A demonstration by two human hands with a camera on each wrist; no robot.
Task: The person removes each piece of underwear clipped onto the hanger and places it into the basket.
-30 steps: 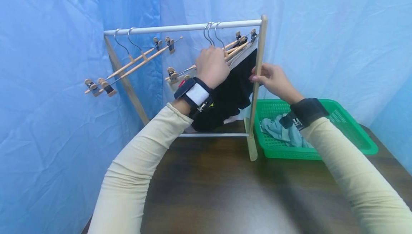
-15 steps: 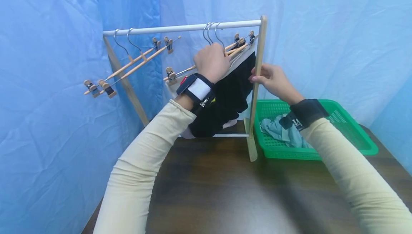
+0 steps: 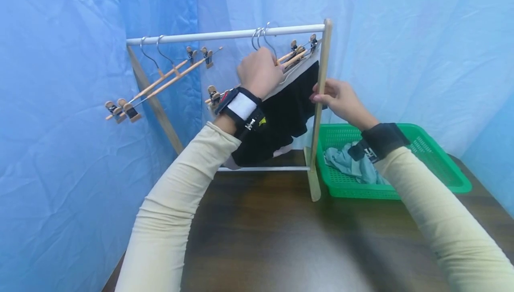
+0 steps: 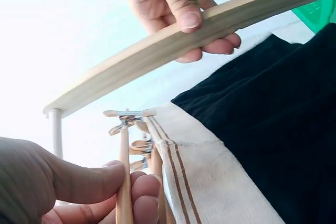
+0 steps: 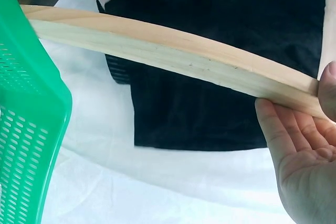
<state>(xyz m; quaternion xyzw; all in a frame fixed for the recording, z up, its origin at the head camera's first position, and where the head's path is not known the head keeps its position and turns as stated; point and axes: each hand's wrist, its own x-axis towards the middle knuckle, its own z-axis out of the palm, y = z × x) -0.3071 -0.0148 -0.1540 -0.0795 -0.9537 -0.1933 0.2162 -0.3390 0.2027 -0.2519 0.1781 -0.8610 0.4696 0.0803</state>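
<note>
My left hand pinches the wooden bar of a clip hanger between thumb and fingers, below its metal hook. From the clips hangs a black garment with a white waistband striped in brown; which clips hold it is partly hidden. Other clip hangers crowd close behind. My right hand grips the wooden side post of the rack, thumb on one side and fingers on the other, as the right wrist view partly shows.
Two bare clip hangers hang at the left of the white rod. Right of the rack stands a green basket with a pale teal cloth in it. Both rest on a dark wooden table; blue curtains surround it.
My left hand has shifted a little up and left with the hanger, whose hook sits higher at the rod. The black garment dipped, then rose slightly. My right hand has stayed on the post.
</note>
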